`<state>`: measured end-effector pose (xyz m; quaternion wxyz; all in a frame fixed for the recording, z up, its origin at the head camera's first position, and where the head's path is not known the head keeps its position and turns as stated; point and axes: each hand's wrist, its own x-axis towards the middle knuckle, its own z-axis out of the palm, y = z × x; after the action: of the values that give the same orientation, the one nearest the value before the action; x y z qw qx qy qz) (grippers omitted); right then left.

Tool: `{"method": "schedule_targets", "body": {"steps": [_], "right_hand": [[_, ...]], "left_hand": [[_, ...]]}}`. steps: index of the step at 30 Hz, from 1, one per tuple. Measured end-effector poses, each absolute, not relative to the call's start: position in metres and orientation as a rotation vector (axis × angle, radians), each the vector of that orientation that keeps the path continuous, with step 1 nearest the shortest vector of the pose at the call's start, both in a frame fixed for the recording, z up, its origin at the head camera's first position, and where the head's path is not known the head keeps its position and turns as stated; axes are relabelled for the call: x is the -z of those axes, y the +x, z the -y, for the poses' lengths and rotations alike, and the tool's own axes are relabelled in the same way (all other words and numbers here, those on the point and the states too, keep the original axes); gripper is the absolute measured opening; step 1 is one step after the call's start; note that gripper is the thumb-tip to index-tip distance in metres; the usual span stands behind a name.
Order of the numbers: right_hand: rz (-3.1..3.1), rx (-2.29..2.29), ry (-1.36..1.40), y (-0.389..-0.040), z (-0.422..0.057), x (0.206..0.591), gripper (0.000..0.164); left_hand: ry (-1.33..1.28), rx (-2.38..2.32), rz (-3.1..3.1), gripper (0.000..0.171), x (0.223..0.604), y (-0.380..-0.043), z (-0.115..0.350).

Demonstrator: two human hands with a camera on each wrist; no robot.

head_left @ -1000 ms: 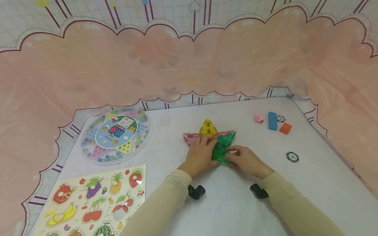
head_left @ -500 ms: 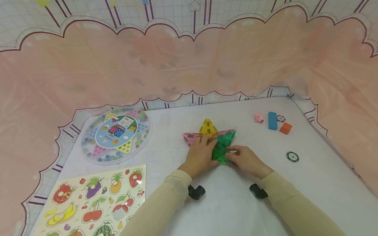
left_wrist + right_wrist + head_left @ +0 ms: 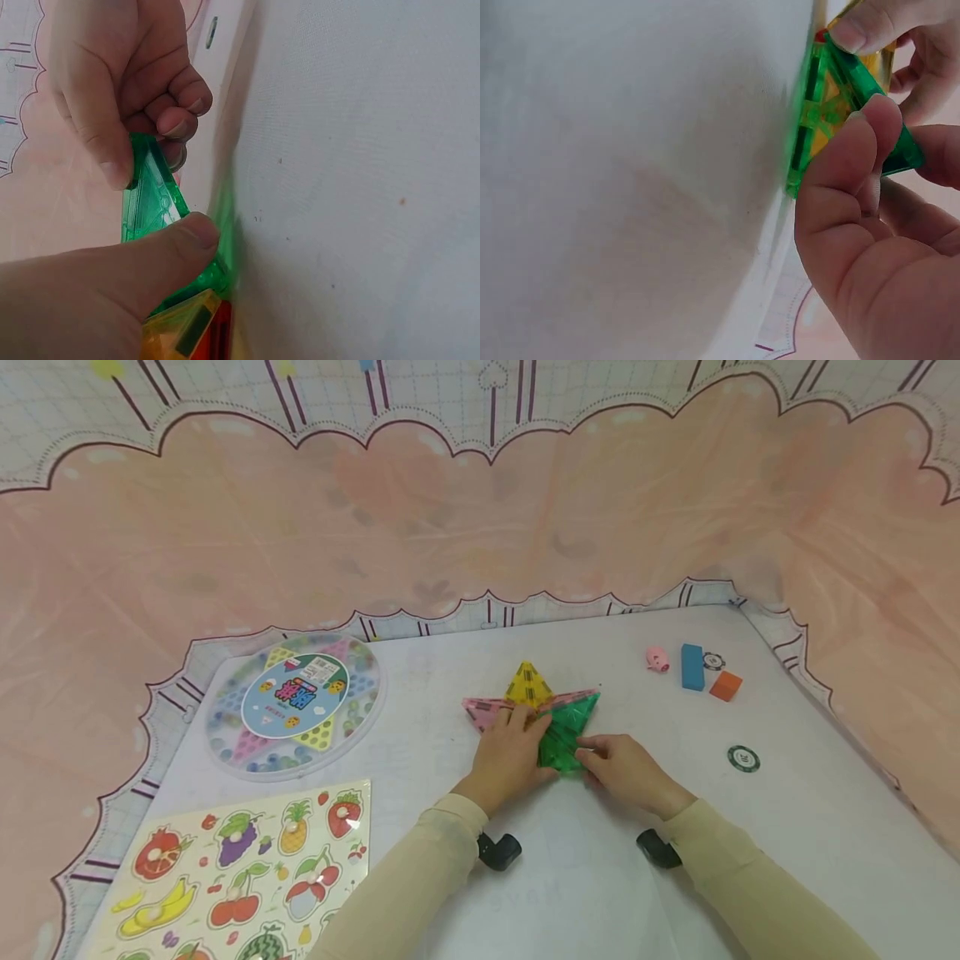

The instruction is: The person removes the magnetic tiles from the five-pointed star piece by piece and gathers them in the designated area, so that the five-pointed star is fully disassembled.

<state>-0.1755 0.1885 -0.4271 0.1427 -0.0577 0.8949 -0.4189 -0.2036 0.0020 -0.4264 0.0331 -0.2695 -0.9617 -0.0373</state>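
Translucent magnetic tiles form a star-like shape on the white table, with a yellow triangle (image 3: pixel 528 686), a pink point (image 3: pixel 483 711) and green triangular tiles (image 3: pixel 564 735). My left hand (image 3: pixel 507 756) lies over the middle and left of the star, holding it, its thumb against the green part. The thumb and fingers of my right hand (image 3: pixel 626 770) pinch the near right edge of a green triangular tile. In the right wrist view that green tile (image 3: pixel 855 75) leans at an angle to another green one, near the left thumb. Under my left hand the star's centre is hidden.
A round marble game board (image 3: pixel 225 747) and a fruit puzzle board (image 3: pixel 277 881) lie to the left. At the right are a pink pig figure (image 3: pixel 657 660), a blue block (image 3: pixel 692 667), an orange block (image 3: pixel 725 687) and round chips (image 3: pixel 743 759). Patterned fabric walls surround the table.
My right hand has shifted very slightly at the green tile's edge. My left hand and the star stay in place.
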Motion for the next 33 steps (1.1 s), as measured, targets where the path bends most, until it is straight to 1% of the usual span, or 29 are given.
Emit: {"method": "schedule_targets", "body": {"steps": [6,11,22,29,33], "right_hand": [[-2.63,1.169,-0.193,-0.173,-0.188,0.426,0.039],[-2.584,1.192,-0.213,-0.172,-0.196,0.426,0.039],[-2.712,0.996,-0.532,-0.174,-0.212,0.422,0.035],[-2.707,0.999,-0.592,-0.175,-0.214,0.421,0.038],[-2.722,0.944,-0.629,-0.175,-0.213,0.419,0.038]], "left_hand": [[-0.83,0.114,2.95,0.077,0.427,-0.203,-0.001],[-0.834,0.117,2.948,0.077,0.428,-0.203,-0.001],[-0.838,0.128,2.938,0.077,0.43,-0.204,-0.001],[-0.846,0.136,2.933,0.076,0.43,-0.203,-0.001],[-0.845,0.141,2.928,0.076,0.43,-0.204,-0.001]]}}
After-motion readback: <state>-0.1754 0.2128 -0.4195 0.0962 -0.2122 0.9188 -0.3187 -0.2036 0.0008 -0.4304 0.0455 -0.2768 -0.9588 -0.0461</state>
